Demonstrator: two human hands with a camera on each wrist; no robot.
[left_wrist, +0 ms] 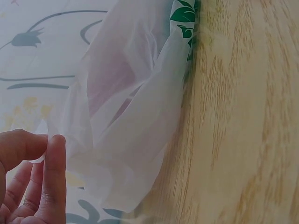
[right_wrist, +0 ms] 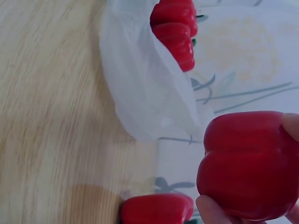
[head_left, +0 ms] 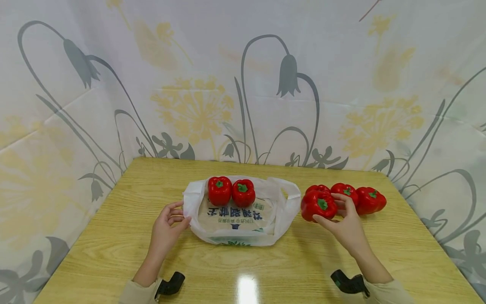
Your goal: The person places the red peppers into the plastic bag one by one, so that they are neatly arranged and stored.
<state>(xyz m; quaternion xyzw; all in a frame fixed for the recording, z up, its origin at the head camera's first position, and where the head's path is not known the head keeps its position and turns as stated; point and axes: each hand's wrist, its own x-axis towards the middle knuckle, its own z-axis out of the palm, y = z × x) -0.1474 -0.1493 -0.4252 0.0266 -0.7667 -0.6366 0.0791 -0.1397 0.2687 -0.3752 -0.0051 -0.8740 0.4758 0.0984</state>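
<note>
A white plastic bag (head_left: 286, 211) with printed characters lies spread on the table, its mouth facing up. Two red bell peppers (head_left: 220, 191) with green stems sit side by side at its far side. My left hand (head_left: 170, 221) pinches the bag's left rim between thumb and fingertips; the left wrist view shows the thin plastic (left_wrist: 126, 154) drawn up there. To the right of the bag, my right hand (head_left: 343, 223) grips another red bell pepper (right_wrist: 250, 163), raised above the table with its stem turned toward the head camera.
Behind and beside the right hand rest three more red bell peppers (head_left: 370, 200) on the wooden table (head_left: 125, 202). A floral cloth (head_left: 205, 55) hangs behind the table and along both sides. Black wrist mounts (head_left: 171, 283) sit at both sleeves.
</note>
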